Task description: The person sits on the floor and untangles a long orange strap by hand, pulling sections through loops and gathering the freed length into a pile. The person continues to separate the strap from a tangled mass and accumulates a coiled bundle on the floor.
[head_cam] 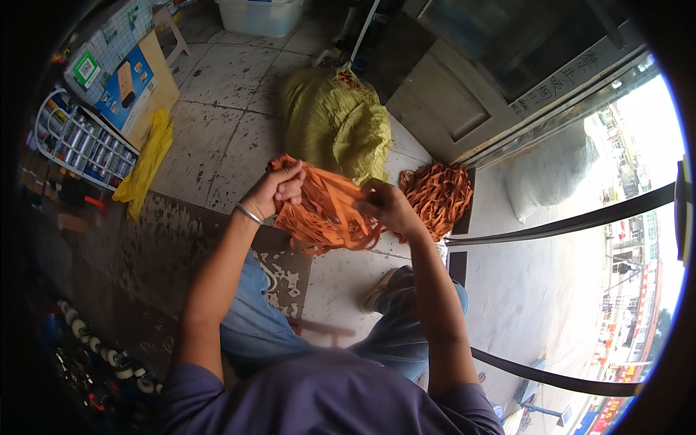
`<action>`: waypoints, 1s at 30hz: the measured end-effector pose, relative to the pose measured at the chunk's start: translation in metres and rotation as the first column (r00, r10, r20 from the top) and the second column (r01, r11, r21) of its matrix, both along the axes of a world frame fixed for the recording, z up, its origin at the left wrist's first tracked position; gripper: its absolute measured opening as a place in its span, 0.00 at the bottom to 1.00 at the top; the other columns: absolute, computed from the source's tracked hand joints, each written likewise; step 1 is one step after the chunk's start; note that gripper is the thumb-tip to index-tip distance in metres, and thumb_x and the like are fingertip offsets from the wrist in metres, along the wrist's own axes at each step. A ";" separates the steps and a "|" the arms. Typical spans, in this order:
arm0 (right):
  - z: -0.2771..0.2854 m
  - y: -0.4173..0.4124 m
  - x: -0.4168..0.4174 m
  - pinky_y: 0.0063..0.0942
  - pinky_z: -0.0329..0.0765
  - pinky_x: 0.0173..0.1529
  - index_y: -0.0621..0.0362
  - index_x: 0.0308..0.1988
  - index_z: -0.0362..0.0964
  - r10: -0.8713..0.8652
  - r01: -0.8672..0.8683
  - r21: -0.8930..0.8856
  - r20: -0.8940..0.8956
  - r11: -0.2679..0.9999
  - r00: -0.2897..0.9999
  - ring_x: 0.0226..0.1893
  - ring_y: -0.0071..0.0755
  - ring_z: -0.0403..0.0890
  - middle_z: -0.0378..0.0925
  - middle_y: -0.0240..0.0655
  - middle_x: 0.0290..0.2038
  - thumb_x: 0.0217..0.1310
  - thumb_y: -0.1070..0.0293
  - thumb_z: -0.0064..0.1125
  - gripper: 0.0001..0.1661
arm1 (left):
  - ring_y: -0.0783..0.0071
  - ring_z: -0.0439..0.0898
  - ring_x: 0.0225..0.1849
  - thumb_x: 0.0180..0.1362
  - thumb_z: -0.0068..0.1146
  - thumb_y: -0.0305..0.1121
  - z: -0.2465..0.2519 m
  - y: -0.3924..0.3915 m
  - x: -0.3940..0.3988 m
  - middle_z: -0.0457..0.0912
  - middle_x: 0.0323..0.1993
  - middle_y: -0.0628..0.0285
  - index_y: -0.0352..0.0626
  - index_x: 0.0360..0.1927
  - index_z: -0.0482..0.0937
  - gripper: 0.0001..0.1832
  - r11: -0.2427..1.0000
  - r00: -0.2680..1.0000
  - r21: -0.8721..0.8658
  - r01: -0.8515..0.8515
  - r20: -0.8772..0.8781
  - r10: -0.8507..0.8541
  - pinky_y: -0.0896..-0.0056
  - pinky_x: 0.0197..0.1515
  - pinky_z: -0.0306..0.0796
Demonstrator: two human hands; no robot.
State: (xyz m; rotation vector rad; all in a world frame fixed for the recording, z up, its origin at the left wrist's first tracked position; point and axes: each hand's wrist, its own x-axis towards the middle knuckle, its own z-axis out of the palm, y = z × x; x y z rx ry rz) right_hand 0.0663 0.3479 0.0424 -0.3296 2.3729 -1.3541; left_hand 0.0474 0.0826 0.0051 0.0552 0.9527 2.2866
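Note:
Between my hands hangs a bundle of flat orange strips (331,209), looped and loose at its lower side. My left hand (280,190) is closed around the bundle's left end, and a silver bangle circles that wrist. At the other end, my right hand (383,204) pinches some of the strips; its fingertips are partly blurred. A heap of similar orange-brown strips (437,198) lies on the floor just right of my right hand. Beyond the bundle stands a yellow-green woven sack (337,119), with more strips showing at its top.
A yellow plastic bag (147,163) hangs beside a wire rack of cans (89,144) at left. A metal door (462,98) stands at upper right, with a white sack (552,166) outside. Caster wheels (98,345) sit at lower left; a plastic tub (261,16) is behind.

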 end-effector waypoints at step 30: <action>0.042 -0.099 -0.024 0.40 0.72 0.25 0.54 0.30 0.69 -0.087 0.291 0.215 -0.647 0.932 0.757 0.23 0.49 0.76 0.74 0.43 0.21 0.47 0.63 0.56 0.09 | 0.80 0.71 0.16 0.50 0.60 0.48 0.003 0.002 0.019 0.67 0.14 0.70 0.40 0.34 0.71 0.21 0.976 0.954 -0.071 0.208 -0.207 -0.218 0.74 0.28 0.70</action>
